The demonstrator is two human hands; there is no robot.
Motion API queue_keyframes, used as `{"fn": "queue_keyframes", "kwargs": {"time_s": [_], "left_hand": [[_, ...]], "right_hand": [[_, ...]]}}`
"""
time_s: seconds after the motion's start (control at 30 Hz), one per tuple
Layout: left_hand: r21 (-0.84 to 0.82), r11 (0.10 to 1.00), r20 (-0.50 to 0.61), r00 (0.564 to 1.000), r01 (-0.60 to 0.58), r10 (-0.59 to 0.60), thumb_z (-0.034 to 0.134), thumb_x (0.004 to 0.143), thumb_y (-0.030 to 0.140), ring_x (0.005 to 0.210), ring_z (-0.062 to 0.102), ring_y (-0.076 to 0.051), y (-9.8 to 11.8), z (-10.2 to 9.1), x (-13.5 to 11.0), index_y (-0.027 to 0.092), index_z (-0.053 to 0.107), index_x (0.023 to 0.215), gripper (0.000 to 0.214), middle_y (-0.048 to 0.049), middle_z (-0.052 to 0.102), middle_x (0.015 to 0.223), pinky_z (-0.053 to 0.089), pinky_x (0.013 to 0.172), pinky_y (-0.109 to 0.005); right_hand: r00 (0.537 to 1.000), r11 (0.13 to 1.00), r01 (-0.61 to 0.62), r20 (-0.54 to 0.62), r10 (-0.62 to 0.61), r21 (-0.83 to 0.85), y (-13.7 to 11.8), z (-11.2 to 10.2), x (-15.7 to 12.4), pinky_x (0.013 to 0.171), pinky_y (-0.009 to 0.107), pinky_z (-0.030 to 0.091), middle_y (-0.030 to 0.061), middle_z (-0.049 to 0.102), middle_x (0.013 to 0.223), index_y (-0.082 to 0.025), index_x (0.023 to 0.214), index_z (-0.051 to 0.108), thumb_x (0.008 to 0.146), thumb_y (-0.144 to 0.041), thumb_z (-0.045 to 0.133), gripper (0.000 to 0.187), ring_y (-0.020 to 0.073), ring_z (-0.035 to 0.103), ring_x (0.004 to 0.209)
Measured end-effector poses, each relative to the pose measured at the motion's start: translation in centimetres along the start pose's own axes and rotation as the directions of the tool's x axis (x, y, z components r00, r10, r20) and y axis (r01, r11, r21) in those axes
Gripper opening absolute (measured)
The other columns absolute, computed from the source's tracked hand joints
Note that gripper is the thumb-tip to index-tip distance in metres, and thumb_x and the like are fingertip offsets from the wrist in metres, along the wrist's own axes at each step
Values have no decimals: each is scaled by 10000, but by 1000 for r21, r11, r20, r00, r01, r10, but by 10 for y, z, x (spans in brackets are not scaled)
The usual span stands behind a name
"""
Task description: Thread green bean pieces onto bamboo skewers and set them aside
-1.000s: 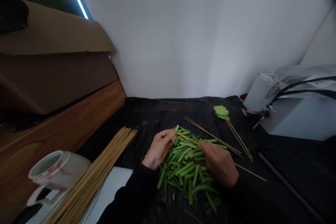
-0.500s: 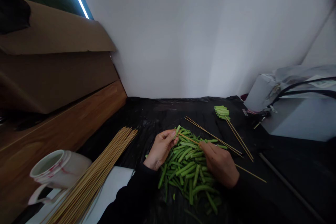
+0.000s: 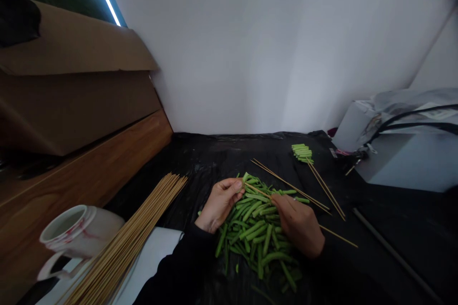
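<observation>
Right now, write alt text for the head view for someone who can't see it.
The left hand pinches a green bean piece and the right hand holds a skewer to it, above a heap of cut beans on black plastic. At left are a skewer bundle and a mug; beyond, at right, bean pieces on skewers.

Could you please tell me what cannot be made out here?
Whether the skewer pierces the bean piece: head view, too small, partly behind the left hand.
The skewer's middle: head view, hidden by the right hand.
Near end of the skewer bundle: head view, cut off by the bottom edge.
Inner bottom of the mug: head view, hidden by its side.
</observation>
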State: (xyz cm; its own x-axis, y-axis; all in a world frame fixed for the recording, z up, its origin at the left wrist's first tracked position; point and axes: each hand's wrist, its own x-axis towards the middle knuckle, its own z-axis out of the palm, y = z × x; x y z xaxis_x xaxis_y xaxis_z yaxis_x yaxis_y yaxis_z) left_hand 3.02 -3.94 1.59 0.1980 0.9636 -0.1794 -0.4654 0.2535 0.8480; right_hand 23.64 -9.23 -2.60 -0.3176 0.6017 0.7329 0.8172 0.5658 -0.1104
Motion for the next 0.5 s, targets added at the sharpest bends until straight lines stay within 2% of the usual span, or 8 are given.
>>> {"fn": "queue_keyframes", "kwargs": {"time_s": [0.17,0.33,0.5], "left_hand": [[11,1000,25,1000,5,-5,883,562,273,600,571,-66,1,1,-2,101,737,749,293,-14,657,662,463,607,-179],[39,999,23,1000,-7,6,885,556,296,622,577,-75,-2,1,-2,106,741,737,299,-23,666,684,459,636,-194],[102,995,99,995,-7,-3,873,571,314,624,565,-81,-7,6,-4,125,735,675,256,-15,652,676,436,630,-206]], "right_hand": [[1000,999,12,7,-12,-37,-1,1,0,653,255,451,36,619,731,-122,1007,611,961,-112,377,238,138,614,675],[1000,1000,20,-11,-20,-20,-2,0,0,671,256,470,44,645,757,-128,1052,606,952,-129,423,209,141,634,704],[999,1000,14,-38,-14,6,-7,-1,1,691,262,488,55,668,771,-139,1107,596,956,-155,439,218,145,652,714]]}}
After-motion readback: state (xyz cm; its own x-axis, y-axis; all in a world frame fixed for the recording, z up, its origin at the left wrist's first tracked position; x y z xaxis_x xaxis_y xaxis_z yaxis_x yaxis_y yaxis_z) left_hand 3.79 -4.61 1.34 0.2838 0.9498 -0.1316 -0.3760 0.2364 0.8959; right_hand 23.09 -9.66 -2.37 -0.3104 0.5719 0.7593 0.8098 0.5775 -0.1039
